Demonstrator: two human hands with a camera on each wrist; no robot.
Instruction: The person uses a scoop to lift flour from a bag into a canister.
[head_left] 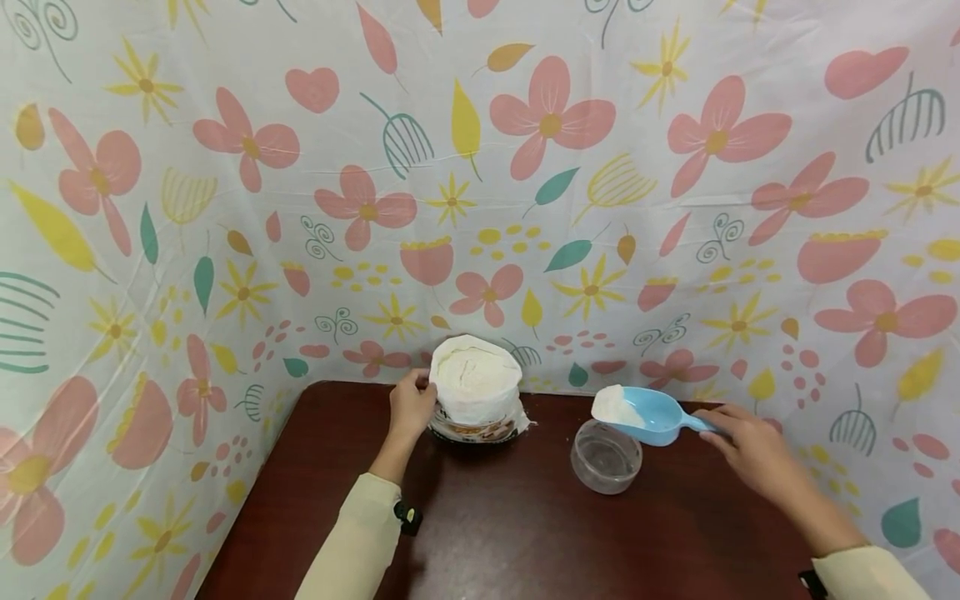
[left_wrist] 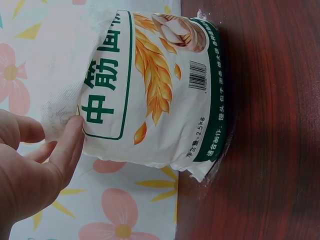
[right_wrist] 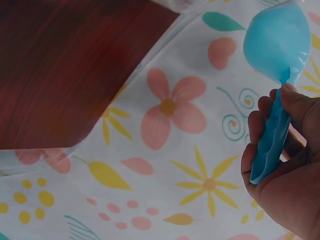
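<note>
My left hand (head_left: 412, 406) pinches the folded-down rim of an open flour bag (head_left: 480, 400), which stands upright near the back of the table. In the left wrist view the fingers (left_wrist: 67, 150) grip the bag's white edge, beside its printed wheat ears and green lettering. My right hand (head_left: 757, 450) holds a light blue scoop (head_left: 660, 417) by its handle, fingers wrapped round the ridged grip in the right wrist view. White flour (head_left: 617, 406) lies at the scoop's front end. Below that end stands a clear round container (head_left: 606, 458), partly overlapped by the scoop in the head view.
A dark reddish-brown table (head_left: 480, 533) carries the bag and container. A white cloth (head_left: 465, 167) printed with flowers and leaves hangs close behind the table and along its left side. Traces of flour lie by the bag's base.
</note>
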